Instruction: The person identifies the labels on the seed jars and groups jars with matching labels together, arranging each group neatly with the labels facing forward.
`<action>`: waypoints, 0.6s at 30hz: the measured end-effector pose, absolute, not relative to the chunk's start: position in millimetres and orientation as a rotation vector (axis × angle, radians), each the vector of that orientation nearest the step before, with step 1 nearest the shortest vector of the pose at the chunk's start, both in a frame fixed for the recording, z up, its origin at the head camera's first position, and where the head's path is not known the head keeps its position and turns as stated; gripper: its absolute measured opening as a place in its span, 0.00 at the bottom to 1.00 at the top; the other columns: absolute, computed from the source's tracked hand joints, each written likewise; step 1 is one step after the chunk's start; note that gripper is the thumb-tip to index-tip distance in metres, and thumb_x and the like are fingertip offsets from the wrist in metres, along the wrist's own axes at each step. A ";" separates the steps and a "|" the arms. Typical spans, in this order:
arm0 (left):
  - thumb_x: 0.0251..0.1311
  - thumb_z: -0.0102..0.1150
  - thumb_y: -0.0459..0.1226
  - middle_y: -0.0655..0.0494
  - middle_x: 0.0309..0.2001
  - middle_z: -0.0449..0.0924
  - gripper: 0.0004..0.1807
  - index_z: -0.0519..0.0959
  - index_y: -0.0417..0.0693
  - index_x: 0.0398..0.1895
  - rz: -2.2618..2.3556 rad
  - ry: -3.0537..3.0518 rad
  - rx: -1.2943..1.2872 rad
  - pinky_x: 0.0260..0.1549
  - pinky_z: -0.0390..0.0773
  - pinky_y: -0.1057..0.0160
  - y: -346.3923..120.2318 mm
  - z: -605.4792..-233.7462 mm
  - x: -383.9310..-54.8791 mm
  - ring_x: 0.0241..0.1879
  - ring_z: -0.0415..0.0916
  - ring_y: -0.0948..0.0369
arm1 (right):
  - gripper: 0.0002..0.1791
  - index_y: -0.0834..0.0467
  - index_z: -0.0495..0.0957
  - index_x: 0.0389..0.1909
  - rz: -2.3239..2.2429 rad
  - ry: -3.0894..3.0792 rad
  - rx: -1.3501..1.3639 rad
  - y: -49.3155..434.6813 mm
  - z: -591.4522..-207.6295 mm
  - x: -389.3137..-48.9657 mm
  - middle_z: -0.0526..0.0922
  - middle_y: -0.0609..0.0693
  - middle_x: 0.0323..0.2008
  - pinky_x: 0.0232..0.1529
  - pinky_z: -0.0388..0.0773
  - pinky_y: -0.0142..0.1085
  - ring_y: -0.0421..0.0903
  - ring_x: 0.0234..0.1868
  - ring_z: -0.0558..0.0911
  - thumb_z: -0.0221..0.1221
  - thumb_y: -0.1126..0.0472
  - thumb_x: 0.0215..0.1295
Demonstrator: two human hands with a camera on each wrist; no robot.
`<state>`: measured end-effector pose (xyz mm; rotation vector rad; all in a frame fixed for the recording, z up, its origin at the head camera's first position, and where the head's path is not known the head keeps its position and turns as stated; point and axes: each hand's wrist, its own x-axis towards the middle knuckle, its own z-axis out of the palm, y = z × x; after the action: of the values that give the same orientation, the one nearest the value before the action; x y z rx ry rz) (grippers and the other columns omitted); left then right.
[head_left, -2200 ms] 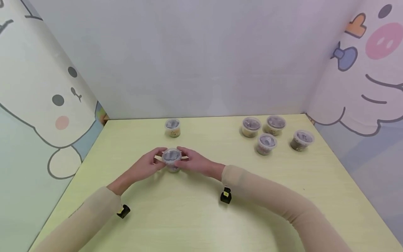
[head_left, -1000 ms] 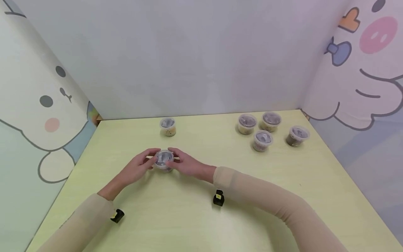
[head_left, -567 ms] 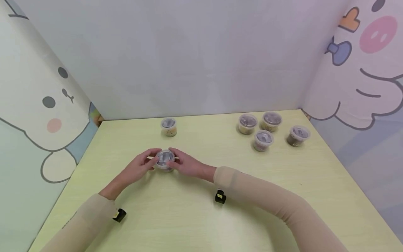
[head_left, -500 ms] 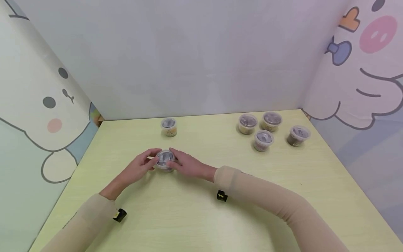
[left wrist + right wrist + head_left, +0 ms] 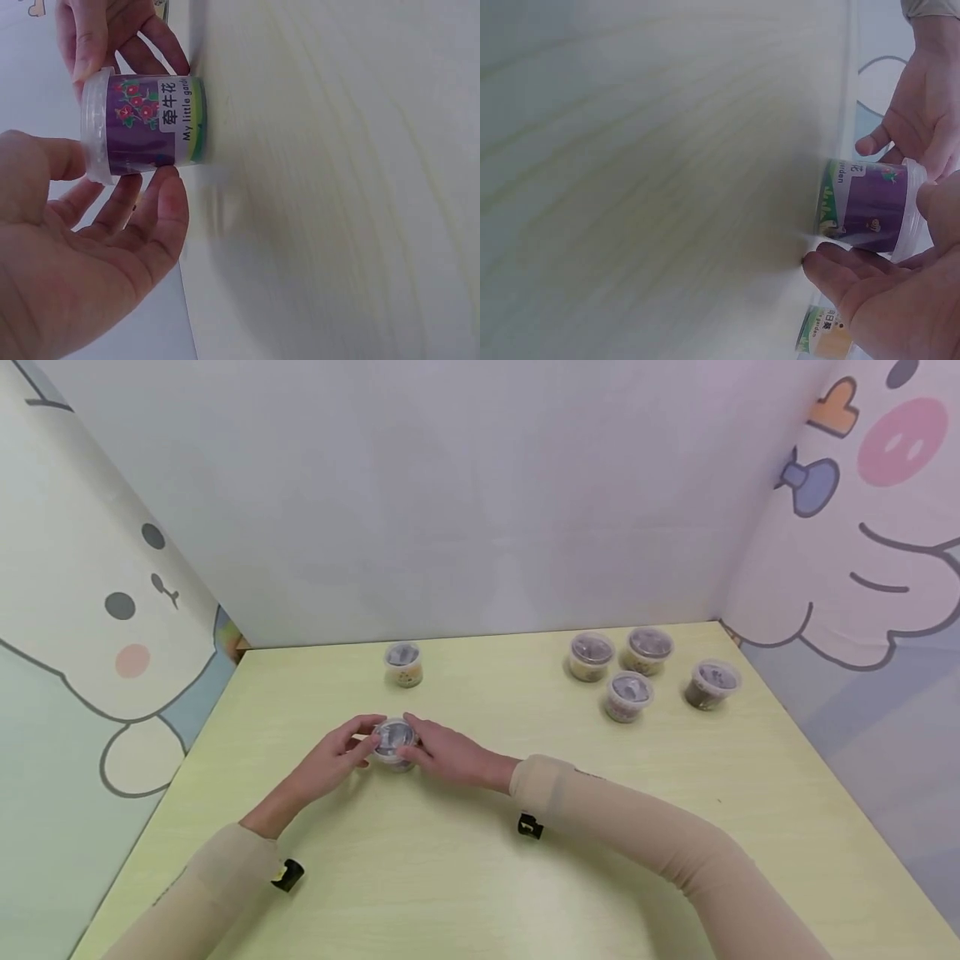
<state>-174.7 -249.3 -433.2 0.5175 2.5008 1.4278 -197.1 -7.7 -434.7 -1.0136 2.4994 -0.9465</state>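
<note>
- The surface (image 5: 465, 860) spreads wide in front of and to the right of the purple cup (image 5: 146, 124), held upright left of centre, well apart from the back edge.
- Left hand (image 5: 337, 757) and right hand (image 5: 453, 754) grip it together, thumbs at its lid.
- One lidded cup (image 5: 405, 667) stands behind; four lidded cups (image 5: 628, 697) sit back right. Contents indistinct.

Tabletop booth, screened on three sides.
A pale table (image 5: 420, 877) stands against a plain back wall (image 5: 450, 502), between a left wall (image 5: 60, 652) and a right wall (image 5: 907, 618) printed with cartoon animals; black wrist cameras (image 5: 529, 826) indicate a recording set-up. The building's kind cannot be told.
</note>
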 end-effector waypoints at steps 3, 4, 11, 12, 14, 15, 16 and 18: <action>0.78 0.50 0.39 0.37 0.59 0.73 0.23 0.67 0.38 0.71 1.400 2.532 0.512 0.42 0.84 0.53 -248.2 -432.9 -174.6 0.47 0.80 0.50 | 0.39 0.67 0.48 0.79 -0.944 2.497 -1.030 -7.0 -434.2 -197.6 0.64 0.61 0.74 0.71 0.63 0.37 0.47 0.73 0.65 0.48 0.48 0.81; 0.78 0.50 0.39 0.37 0.59 0.73 0.23 0.67 0.38 0.70 1.375 2.555 0.510 0.42 0.84 0.53 -247.7 -431.8 -174.3 0.47 0.79 0.50 | 0.39 0.67 0.48 0.79 -0.943 2.493 -1.030 -6.5 -433.8 -197.8 0.64 0.61 0.74 0.71 0.63 0.37 0.47 0.73 0.65 0.48 0.48 0.80; 0.77 0.52 0.41 0.37 0.63 0.73 0.24 0.68 0.38 0.70 1.196 2.741 0.504 0.50 0.80 0.47 -239.0 -415.8 -173.6 0.54 0.78 0.46 | 0.41 0.61 0.48 0.81 -0.905 2.512 -0.977 3.6 -434.8 -200.1 0.64 0.60 0.73 0.70 0.66 0.41 0.49 0.69 0.71 0.46 0.41 0.80; 0.77 0.52 0.41 0.37 0.64 0.72 0.24 0.68 0.38 0.70 1.186 2.755 0.513 0.51 0.80 0.46 -237.4 -413.9 -174.1 0.55 0.77 0.45 | 0.41 0.60 0.48 0.81 -0.897 2.519 -0.969 6.0 -435.4 -200.6 0.64 0.60 0.73 0.69 0.67 0.42 0.49 0.67 0.73 0.45 0.40 0.80; 0.77 0.53 0.40 0.37 0.65 0.71 0.24 0.68 0.37 0.69 1.161 2.779 0.544 0.52 0.79 0.44 -234.4 -411.2 -175.2 0.57 0.76 0.44 | 0.40 0.59 0.49 0.81 -0.885 2.529 -0.966 11.2 -435.5 -202.3 0.64 0.60 0.73 0.69 0.68 0.43 0.48 0.63 0.76 0.45 0.40 0.80; 0.76 0.54 0.40 0.37 0.65 0.71 0.24 0.69 0.37 0.69 1.146 2.792 0.564 0.53 0.79 0.43 -232.4 -409.7 -176.2 0.58 0.76 0.44 | 0.39 0.58 0.50 0.81 -0.875 2.538 -0.970 14.2 -436.0 -203.6 0.65 0.60 0.73 0.68 0.68 0.43 0.48 0.62 0.76 0.45 0.40 0.80; 0.76 0.54 0.40 0.38 0.65 0.71 0.23 0.70 0.38 0.68 1.125 2.807 0.583 0.53 0.79 0.44 -230.3 -408.4 -177.4 0.58 0.76 0.44 | 0.39 0.58 0.51 0.81 -0.867 2.544 -0.974 17.4 -436.1 -204.8 0.65 0.60 0.72 0.67 0.69 0.43 0.48 0.61 0.77 0.46 0.41 0.80; 0.75 0.55 0.40 0.40 0.64 0.72 0.23 0.71 0.38 0.67 1.078 2.842 0.625 0.52 0.79 0.44 -225.2 -405.0 -179.7 0.59 0.75 0.44 | 0.37 0.58 0.52 0.80 -0.862 2.554 -0.984 24.3 -435.3 -208.2 0.66 0.60 0.72 0.67 0.69 0.43 0.49 0.62 0.76 0.46 0.43 0.80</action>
<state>-179.7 -225.2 -405.0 0.6248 2.8415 1.0784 -208.2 24.3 -435.3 -0.9841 2.5541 -0.8620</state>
